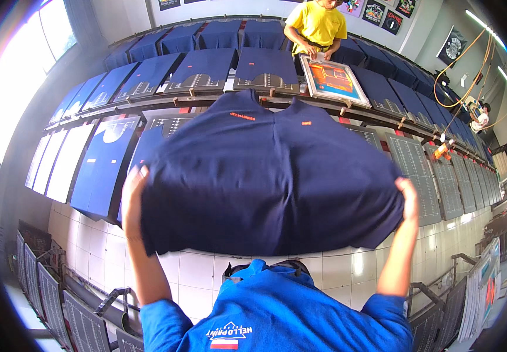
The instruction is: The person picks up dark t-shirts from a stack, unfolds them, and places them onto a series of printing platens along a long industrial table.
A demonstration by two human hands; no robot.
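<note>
A dark navy T-shirt (224, 176) is stretched wide in front of my body, above the tiled floor and the near row of boards. Small orange prints show on its upper part, near the neck opening. My left hand (133, 186) is closed on the shirt's left edge, and my right hand (407, 196) grips the opposite edge. Some fingers of both hands are hidden by the cloth. Just past my left hand, a flat board carries another navy shirt (102, 167). Bare grey printing boards (415, 170) lie beyond my right hand.
Rows of boards dressed in navy shirts (203, 67) run along rails across the room. Behind them, a person in yellow (317, 26) handles a printing screen (335, 82). Racks of grey boards (83, 317) stand at lower left; an orange tool (443, 149) lies at right.
</note>
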